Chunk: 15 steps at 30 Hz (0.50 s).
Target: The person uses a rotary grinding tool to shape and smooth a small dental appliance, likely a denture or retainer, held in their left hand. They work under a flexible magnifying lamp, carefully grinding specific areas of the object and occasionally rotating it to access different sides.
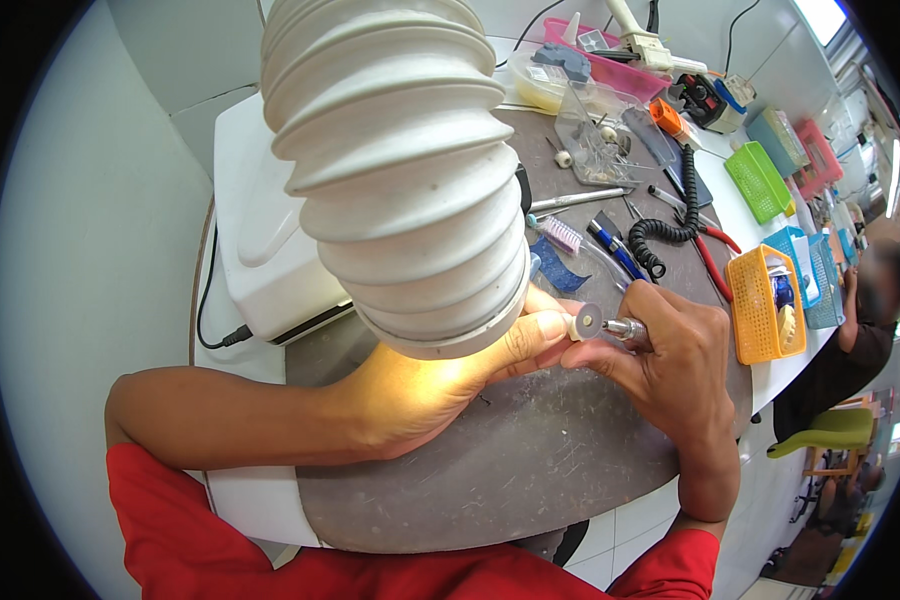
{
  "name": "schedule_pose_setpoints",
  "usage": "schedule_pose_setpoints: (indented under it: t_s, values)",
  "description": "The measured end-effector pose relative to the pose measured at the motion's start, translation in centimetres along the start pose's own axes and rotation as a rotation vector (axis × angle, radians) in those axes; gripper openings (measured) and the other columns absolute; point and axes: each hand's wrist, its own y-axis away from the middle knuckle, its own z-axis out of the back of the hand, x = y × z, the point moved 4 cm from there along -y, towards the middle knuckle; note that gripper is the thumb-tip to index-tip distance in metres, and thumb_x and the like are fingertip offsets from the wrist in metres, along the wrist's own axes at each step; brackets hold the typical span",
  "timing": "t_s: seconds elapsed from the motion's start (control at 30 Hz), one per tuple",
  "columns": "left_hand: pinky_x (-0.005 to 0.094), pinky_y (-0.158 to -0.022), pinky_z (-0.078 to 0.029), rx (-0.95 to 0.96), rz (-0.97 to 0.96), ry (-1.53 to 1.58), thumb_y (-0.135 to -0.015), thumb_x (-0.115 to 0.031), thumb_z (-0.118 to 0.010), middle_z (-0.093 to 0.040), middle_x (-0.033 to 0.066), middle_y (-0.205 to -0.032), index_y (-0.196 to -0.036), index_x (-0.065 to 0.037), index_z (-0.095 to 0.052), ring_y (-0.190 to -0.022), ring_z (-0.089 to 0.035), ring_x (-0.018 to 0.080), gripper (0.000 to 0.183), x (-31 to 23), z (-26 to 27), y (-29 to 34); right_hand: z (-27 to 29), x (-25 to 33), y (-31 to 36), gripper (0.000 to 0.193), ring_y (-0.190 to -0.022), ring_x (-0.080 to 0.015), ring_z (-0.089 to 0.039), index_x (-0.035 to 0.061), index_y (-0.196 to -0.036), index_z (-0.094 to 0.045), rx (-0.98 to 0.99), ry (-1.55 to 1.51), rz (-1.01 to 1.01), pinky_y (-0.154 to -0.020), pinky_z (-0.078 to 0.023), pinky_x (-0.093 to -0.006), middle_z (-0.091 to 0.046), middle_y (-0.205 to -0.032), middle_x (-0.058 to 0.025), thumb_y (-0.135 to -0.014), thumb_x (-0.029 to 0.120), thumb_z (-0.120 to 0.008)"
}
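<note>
My right hand [678, 360] is closed round a rotary handpiece [626, 329], whose metal nose points left. At its tip sits a round grey disc [591, 316]. Just left of the disc, thumb and fingers of my left hand [440, 388] pinch a small whitish piece [572, 326]; its exact kind is too small to tell. Disc and piece overlap in this view, so I cannot tell whether they touch. A wide ribbed white hose [400, 190] hangs over my left hand and hides part of its fingers. Bright light falls on that hand.
Beyond my hands lie a blue-handled tool [615, 248], a brush [558, 234], a blue sheet scrap [560, 268], red-handled pliers [712, 268] and a coiled black cord [670, 230]. A yellow basket [760, 340] stands right, a white machine [270, 220] left. Another person [840, 350] sits far right.
</note>
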Motion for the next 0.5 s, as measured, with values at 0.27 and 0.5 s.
schedule_pose_setpoints:
  t_s: [0.27,0.5]
  values:
    - [0.0371,-0.112,-0.042,0.008,-0.011,0.008,-0.102,-0.014,-0.058,-0.058,0.0215,-0.131,-0.107,-0.004,-0.058,-0.13,-0.053,0.0241,0.012,0.2,0.19,0.0,-0.1,-0.05,0.0,0.064,-0.045,-0.019,-0.048,0.0074,-0.067,-0.049,-0.001,0.004,-0.001,-0.045,-0.036,-0.0324,-0.046,-0.054,-0.0038,-0.068,0.065,-0.077]
    - [0.037,-0.112,-0.043,0.006,-0.012,0.011,-0.102,-0.014,-0.058,-0.057,0.0228,-0.133,-0.107,-0.004,-0.058,-0.129,-0.054,0.0241,0.012,0.22,0.14,0.02,-0.08,-0.01,-0.03,0.064,-0.045,-0.0198,-0.049,0.0074,-0.067,-0.05,0.003,0.005,-0.005,-0.045,-0.037,-0.0324,-0.047,-0.054,-0.0043,-0.068,0.065,-0.077]
